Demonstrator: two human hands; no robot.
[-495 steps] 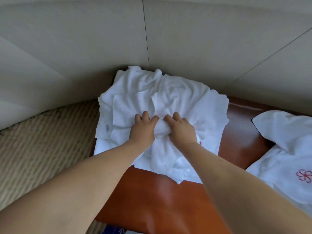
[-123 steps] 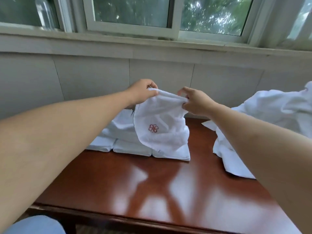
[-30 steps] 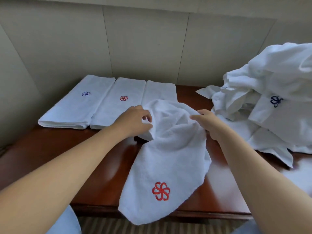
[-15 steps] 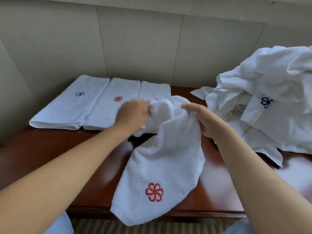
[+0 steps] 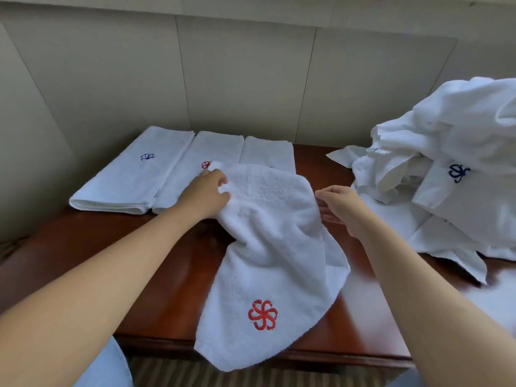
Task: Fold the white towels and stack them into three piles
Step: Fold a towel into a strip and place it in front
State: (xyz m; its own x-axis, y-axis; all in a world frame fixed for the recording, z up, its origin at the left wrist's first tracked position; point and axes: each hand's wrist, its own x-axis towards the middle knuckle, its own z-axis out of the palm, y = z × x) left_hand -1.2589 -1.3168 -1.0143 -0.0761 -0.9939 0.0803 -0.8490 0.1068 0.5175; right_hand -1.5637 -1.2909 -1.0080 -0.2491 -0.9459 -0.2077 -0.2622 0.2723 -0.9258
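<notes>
- Currently the left hand [image 5: 205,191] is curled round one upper edge of a white towel [image 5: 275,247], so that this side is kept lifted and gathered.
- The right hand [image 5: 339,208] is held at the opposite upper edge with fingers bent toward the cloth; whether a pinch is made there cannot be told.
- Between the two hands the towel is humped up, and its lower end, marked with a red emblem [image 5: 263,314], is draped over the near edge of the table [image 5: 156,277], probably so that it can be straightened for folding.
- Three folded towels [image 5: 173,174] are laid side by side at the far left corner, against the wall, apparently as the bases of the three piles.
- A heap of unfolded towels [image 5: 446,174] is left at the right edge, within reach, and much of the task is judged still to be done.
</notes>
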